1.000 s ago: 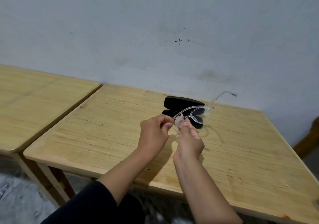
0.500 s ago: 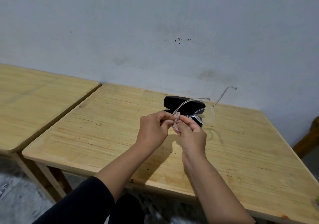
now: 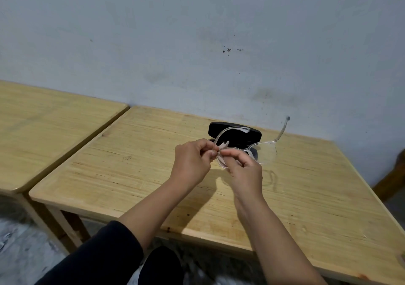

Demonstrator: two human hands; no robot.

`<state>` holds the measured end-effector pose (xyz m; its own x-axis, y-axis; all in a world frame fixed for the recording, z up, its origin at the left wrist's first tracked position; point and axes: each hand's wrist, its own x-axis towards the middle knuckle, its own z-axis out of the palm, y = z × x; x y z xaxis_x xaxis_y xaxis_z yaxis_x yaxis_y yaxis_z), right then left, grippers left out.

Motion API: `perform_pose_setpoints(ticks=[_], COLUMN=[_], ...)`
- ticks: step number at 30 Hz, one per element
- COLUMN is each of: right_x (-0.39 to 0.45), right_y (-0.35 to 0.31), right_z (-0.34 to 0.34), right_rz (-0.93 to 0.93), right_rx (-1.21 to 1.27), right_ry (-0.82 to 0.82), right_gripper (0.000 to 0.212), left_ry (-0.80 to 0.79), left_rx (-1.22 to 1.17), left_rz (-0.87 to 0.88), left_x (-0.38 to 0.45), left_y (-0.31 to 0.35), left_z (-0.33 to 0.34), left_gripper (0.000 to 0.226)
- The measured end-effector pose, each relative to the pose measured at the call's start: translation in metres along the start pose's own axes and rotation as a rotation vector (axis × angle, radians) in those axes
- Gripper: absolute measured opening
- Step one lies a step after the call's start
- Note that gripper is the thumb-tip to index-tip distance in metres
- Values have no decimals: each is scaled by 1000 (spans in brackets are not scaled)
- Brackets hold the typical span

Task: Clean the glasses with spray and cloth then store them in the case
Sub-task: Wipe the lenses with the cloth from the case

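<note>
Clear-framed glasses (image 3: pixel 266 151) hang in the air above the wooden table (image 3: pixel 140 175), both temples unfolded. My left hand (image 3: pixel 192 162) pinches the left end of the frame. My right hand (image 3: pixel 243 166) presses a small pale cloth (image 3: pixel 223 147) onto the left lens, which is mostly hidden by cloth and fingers. The right lens and one temple stick out to the right. A black glasses case (image 3: pixel 234 131) lies open on the table just behind the hands. No spray bottle is in view.
A second wooden table (image 3: pixel 43 131) stands to the left with a narrow gap between. A grey wall (image 3: pixel 197 54) runs right behind both tables. A dark wooden piece (image 3: pixel 392 179) shows at the right edge. Bare tabletop surrounds the hands.
The glasses have tipped so the temples point up and back. Both hands rose slightly and shifted the cloth on the left lens.
</note>
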<state>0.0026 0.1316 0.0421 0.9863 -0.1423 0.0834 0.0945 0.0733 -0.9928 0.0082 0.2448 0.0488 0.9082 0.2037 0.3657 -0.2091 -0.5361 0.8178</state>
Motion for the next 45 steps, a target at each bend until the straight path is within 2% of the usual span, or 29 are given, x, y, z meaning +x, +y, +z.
perform_pose_setpoints(ticks=[3, 8, 11, 13, 18, 22, 29, 36, 41, 45], right_x=[-2, -9, -13, -14, -18, -13, -3, 2, -2, -8], right_y=[1, 8, 8, 6, 3, 0, -3, -7, -8, -5], right_z=[1, 8, 17, 19, 17, 10, 3, -2, -9, -9], right_rz=[26, 50, 85, 86, 20, 72, 122, 92, 44, 15], right_rx=[1, -15, 173, 222, 120, 121, 2, -148, -237, -217], right_ry=[15, 243, 373, 402, 292, 188, 66, -77, -18, 156], right_gripper=[18, 19, 22, 23, 20, 15, 6, 10, 12, 14], left_ry=[2, 44, 17, 5, 20, 28, 20, 19, 41, 30], left_rx=[9, -22, -35, -56, -99, -90, -67, -18, -8, 17], left_rz=[-2, -24, -3, 14, 66, 81, 28, 7, -2, 21], left_x=[0, 1, -5, -9, -11, -8, -5, -2, 1, -1], left_y=[-1, 2, 6, 8, 11, 8, 0, -5, -5, -4], left_z=[0, 0, 4, 6, 7, 5, 4, -2, -6, -4], left_gripper=[13, 13, 14, 15, 16, 17, 12, 12, 13, 12])
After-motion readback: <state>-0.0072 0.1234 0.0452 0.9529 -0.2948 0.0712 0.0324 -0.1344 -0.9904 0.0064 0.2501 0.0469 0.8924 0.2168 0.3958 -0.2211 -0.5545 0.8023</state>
